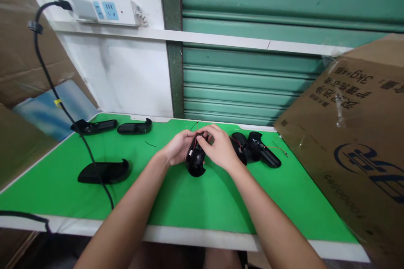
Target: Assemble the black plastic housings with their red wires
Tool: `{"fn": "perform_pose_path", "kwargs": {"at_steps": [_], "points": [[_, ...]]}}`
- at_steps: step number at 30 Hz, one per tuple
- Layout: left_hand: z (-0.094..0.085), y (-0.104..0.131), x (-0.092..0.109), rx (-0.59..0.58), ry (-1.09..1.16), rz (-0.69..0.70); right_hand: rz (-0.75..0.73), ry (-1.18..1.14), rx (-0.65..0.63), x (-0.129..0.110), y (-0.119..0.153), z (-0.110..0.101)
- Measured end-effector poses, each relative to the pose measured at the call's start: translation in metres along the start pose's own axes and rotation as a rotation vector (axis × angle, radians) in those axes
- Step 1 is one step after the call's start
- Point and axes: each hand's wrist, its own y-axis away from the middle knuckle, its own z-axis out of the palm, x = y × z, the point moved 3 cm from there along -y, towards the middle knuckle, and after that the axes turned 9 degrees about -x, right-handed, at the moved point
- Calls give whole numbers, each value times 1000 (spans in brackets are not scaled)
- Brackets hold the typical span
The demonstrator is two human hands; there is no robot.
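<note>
Over the middle of the green mat, my left hand point(179, 147) holds a glossy black plastic housing point(196, 163) from its left side. The housing has a rounded, hooked end that points toward me, and a red wire and a small white piece show on it. From the right, my right hand point(218, 146) closes its thumb and fingers on the housing's far end. What lies beneath those fingertips is hidden. Just right of this hand are more black housings point(241, 145), one with a red wire. Another black housing point(267, 151) has thin wires trailing right.
Black shell pieces point(104, 172) lie on the left of the green mat point(202, 206). A black cable point(59, 101) hangs from the power strip point(110, 10) across the table's left side. A large cardboard box point(350, 143) leans along the right edge; a green shutter point(252, 67) stands behind.
</note>
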Motion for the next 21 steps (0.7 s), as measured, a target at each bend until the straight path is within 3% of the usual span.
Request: {"fn": "perform_pose_path", "kwargs": {"at_steps": [3,12,17,21], "points": [[-3,-2,0,29,15,60,22,-102,5,2,-2,-2],[-5,-8,0,298,-27,149,117,-455,-67,8,-2,5],[-8,-12,0,520,-215,324,149,-509,27,15,-5,6],[-1,-12,3,507,-324,355,165,-577,57,18,-7,4]]}}
